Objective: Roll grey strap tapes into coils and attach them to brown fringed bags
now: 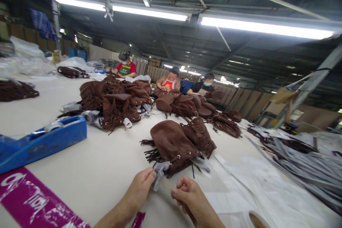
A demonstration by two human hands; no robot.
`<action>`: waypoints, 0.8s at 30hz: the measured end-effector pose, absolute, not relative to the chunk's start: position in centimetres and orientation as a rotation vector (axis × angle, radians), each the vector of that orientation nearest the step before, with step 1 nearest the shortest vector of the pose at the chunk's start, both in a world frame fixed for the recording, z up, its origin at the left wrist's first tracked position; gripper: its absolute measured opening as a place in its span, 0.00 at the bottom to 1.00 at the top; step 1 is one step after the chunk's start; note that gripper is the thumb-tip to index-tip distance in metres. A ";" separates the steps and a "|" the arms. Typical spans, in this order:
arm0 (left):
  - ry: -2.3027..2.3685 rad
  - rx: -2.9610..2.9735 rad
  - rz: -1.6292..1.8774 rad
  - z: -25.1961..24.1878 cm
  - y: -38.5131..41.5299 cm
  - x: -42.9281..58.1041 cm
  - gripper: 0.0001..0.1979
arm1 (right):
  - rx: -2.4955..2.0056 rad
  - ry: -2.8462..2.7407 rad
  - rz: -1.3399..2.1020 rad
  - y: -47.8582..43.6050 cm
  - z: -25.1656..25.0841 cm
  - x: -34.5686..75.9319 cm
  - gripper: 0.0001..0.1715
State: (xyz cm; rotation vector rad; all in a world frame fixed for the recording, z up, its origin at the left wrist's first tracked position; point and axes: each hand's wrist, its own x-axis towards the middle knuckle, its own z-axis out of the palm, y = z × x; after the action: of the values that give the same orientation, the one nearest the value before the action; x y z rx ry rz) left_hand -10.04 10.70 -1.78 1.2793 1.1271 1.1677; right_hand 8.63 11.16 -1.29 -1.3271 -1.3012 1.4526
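A brown fringed drawstring bag with metal eyelets lies on the white table in front of me. My left hand pinches crumpled grey plastic wrap at the bag's near edge, thumb on top. To its right, my right hand has its fingers curled together in a pinch. A pale, blurred strip seems to run between the two hands, but what the right fingers hold is too small to name. Part of a second brown fringed piece rests against the bag's right side.
A blue tape dispenser stands at left, above a purple printed sheet. Brown bags are heaped farther back. Grey-wrapped straps and clear plastic sheets lie at right, with a tape roll below. Several co-workers sit across the table.
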 end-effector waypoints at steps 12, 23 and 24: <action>0.989 1.232 1.097 -1.6 10.7 -10.1 0.26 | -1.207 -1.275 1.573 11.6 -0.3 7.3 0.18; 1.171 1.567 1.095 -1.6 10.9 -10.7 0.22 | -1.066 -1.113 1.477 13.5 -3.9 4.4 0.31; 1.178 1.586 1.091 -1.7 11.0 -10.7 0.22 | -1.026 -1.101 1.501 13.7 -4.3 4.4 0.32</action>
State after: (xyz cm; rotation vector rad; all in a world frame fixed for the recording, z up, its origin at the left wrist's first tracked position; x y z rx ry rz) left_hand -10.72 10.98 -1.69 1.5857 1.1783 1.0910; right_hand 4.43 13.72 -4.30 -1.0263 -1.1011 1.5013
